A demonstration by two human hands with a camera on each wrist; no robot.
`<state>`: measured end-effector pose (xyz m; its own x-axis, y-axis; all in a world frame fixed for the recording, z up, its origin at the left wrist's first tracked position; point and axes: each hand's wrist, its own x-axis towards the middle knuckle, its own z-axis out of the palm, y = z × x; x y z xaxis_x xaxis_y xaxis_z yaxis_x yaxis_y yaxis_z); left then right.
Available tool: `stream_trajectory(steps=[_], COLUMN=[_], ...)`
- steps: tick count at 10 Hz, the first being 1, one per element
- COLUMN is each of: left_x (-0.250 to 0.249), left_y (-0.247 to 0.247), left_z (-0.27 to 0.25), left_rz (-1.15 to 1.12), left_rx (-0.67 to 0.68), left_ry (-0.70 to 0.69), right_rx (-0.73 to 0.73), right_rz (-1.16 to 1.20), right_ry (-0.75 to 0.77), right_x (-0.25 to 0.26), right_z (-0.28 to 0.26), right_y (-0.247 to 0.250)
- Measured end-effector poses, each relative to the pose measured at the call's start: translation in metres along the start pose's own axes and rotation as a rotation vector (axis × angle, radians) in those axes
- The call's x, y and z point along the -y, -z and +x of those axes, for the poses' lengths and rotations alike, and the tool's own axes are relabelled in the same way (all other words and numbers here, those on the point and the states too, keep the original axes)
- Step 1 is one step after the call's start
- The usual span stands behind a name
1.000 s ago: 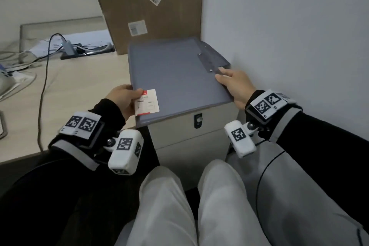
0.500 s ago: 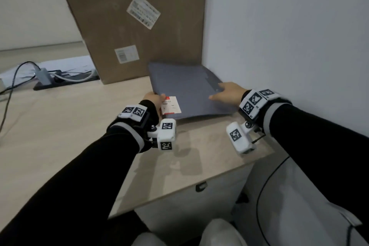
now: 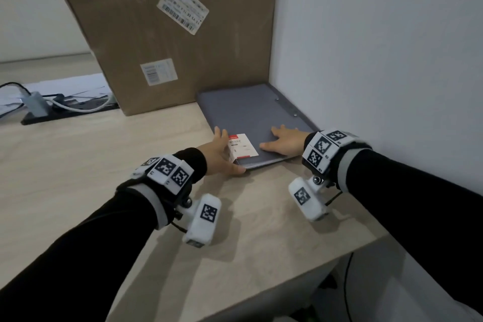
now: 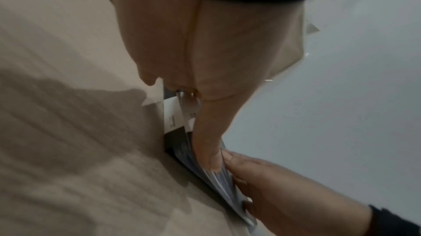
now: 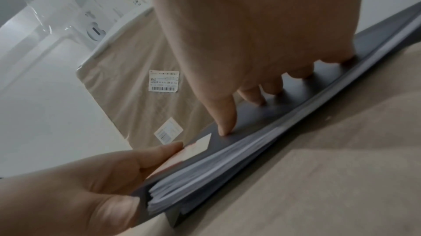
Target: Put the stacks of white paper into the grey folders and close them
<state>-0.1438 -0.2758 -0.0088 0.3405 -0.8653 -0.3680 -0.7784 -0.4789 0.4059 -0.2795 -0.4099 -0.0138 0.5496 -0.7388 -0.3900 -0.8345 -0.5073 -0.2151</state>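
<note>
One grey folder (image 3: 251, 115) lies shut on the desk (image 3: 104, 154) – two hands on it, right hand (image 3: 283, 140) flat with fingers spread, left hand (image 3: 218, 158) straight-fingered at its corner.

One grey folder (image 3: 251, 115), one cardboard box (image 3: 162, 31)

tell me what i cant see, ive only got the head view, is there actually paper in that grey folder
Observer: Yes. The right wrist view shows white paper edges between the covers of the grey folder.
Operator: is the right hand gripping it
Observer: No. The right hand has straight fingers pressing down on the top cover.
Operator: and the left thumb
Observer: The left hand has its thumb against the folder's near corner, beside the sheet edges.
</note>
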Motion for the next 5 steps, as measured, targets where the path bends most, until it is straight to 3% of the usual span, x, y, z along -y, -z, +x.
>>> stream_trajectory(steps=[4,5], left_x=[0.019,0.027], left_y=[0.001,0.001], left_z=[0.016,0.020], left_rz=[-0.105,-0.258], left_rx=[-0.016,-0.064], left_ry=[-0.040,-0.098], right_rx=[-0.038,-0.156], right_rz=[0.041,0.208], right_ry=[0.020,0.030], right_x=[0.004,0.000], right_z=[0.003,0.001], right_y=[0.004,0.003])
